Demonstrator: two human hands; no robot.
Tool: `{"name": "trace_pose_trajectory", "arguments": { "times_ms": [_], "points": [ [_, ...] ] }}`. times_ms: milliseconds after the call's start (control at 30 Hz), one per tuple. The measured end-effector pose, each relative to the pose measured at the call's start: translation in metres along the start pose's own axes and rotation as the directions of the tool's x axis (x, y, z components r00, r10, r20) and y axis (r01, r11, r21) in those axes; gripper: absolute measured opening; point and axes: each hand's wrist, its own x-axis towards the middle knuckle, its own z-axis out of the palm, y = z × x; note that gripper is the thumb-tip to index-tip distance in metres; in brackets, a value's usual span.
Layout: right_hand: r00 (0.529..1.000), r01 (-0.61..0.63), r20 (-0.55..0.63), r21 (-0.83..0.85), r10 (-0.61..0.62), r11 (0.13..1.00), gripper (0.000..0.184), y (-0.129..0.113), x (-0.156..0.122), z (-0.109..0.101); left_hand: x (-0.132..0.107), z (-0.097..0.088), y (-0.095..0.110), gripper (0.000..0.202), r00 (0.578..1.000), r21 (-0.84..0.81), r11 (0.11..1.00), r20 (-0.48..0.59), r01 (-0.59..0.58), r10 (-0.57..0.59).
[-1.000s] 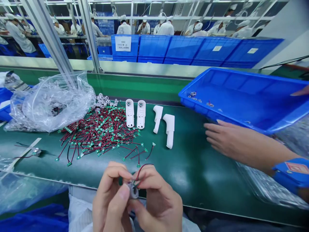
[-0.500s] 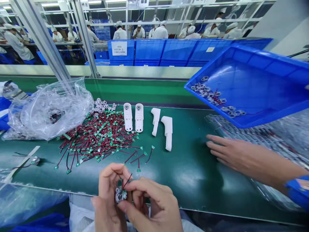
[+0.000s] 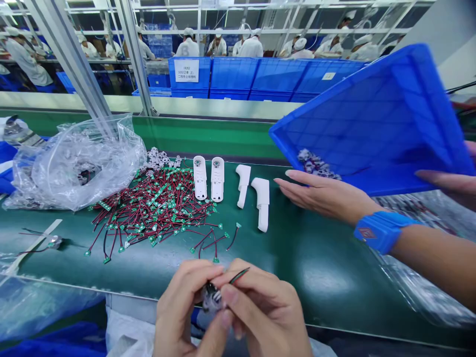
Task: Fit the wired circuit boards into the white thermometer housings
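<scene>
Near the table's front edge my left hand (image 3: pixel 183 308) pinches a small grey plastic part with wires (image 3: pixel 212 297) between thumb and fingers. My right hand (image 3: pixel 269 310) is closed on the same part from the other side, and dark, red and green wire ends stick out above its fingers. Much of the part is hidden by fingers and slightly blurred. Beyond my hands lies a heap of small green circuit boards with red and black wires (image 3: pixel 159 203). Two open white housings (image 3: pixel 200 181) lie beside the heap, with two white pistol-shaped shells (image 3: pixel 262 198) to their right.
At right another person's hands hold a tilted blue bin (image 3: pixel 364 124) containing grey parts (image 3: pixel 316 163); one wrist wears a blue band (image 3: pixel 385 232). A clear plastic bag (image 3: pixel 74 168) lies at left. A metal post (image 3: pixel 136 59) rises behind. Several people work in the background.
My hands have shifted slightly right, still holding the part, and its wires now point right. The other person's hand has moved to the bin's lower edge, and the bin is tilted more.
</scene>
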Motion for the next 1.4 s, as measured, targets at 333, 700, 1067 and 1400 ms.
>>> {"name": "trace_pose_trajectory", "arguments": {
  "times_ms": [333, 700, 1067, 1400],
  "points": [
    [0.966, 0.217, 0.163, -0.094, -0.2, 0.972, 0.019, -0.007, 0.007, -0.005, -0.004, -0.005, -0.002, 0.025, 0.996, 0.121, 0.992, 0.086, -0.027, 0.017],
    [0.916, 0.327, 0.357, -0.392, -0.185, 0.86, 0.015, -0.032, 0.022, -0.011, 0.009, -0.017, 0.002, 0.013, 0.981, 0.391, 0.919, 0.191, -0.051, -0.026],
    [0.959, 0.257, 0.206, -0.33, -0.197, 0.908, 0.009, -0.025, 0.029, -0.025, 0.017, -0.011, 0.004, 0.015, 0.994, 0.234, 0.971, 0.084, 0.052, -0.073],
    [0.94, -0.256, 0.21, -0.097, 0.271, 0.962, 0.054, 0.015, 0.008, -0.012, 0.008, -0.008, -0.023, 0.006, 0.905, -0.337, 0.886, -0.17, 0.319, -0.391]
  ]
}}
